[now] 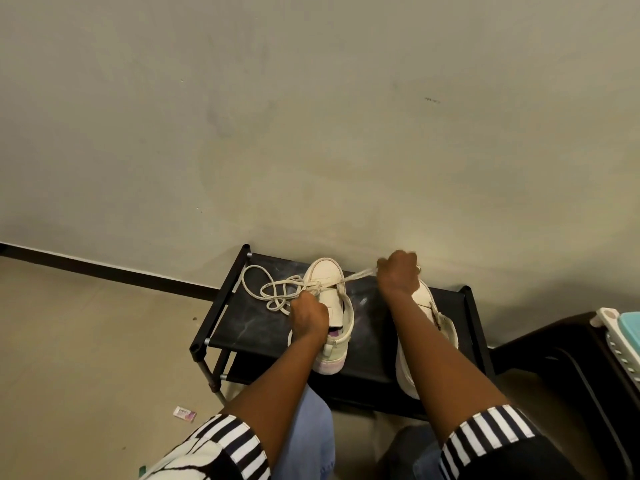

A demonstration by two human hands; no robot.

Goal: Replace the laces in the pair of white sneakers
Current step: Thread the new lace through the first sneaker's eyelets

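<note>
Two white sneakers stand on a low black rack (242,327), toes towards the wall. The left sneaker (332,289) has a cream lace (266,292) threaded near its toe, and loose loops of it lie on the rack to its left. My left hand (308,313) grips the lace beside this sneaker's tongue. My right hand (398,271) pinches the other end of the lace and holds it taut, out to the right. The right sneaker (440,323) is partly hidden behind my right forearm.
The rack stands against a plain grey wall (311,133) on a beige floor. A dark stool (561,344) is on the right, with a white and teal item (620,327) at the frame edge. A small pink packet (184,414) lies on the floor.
</note>
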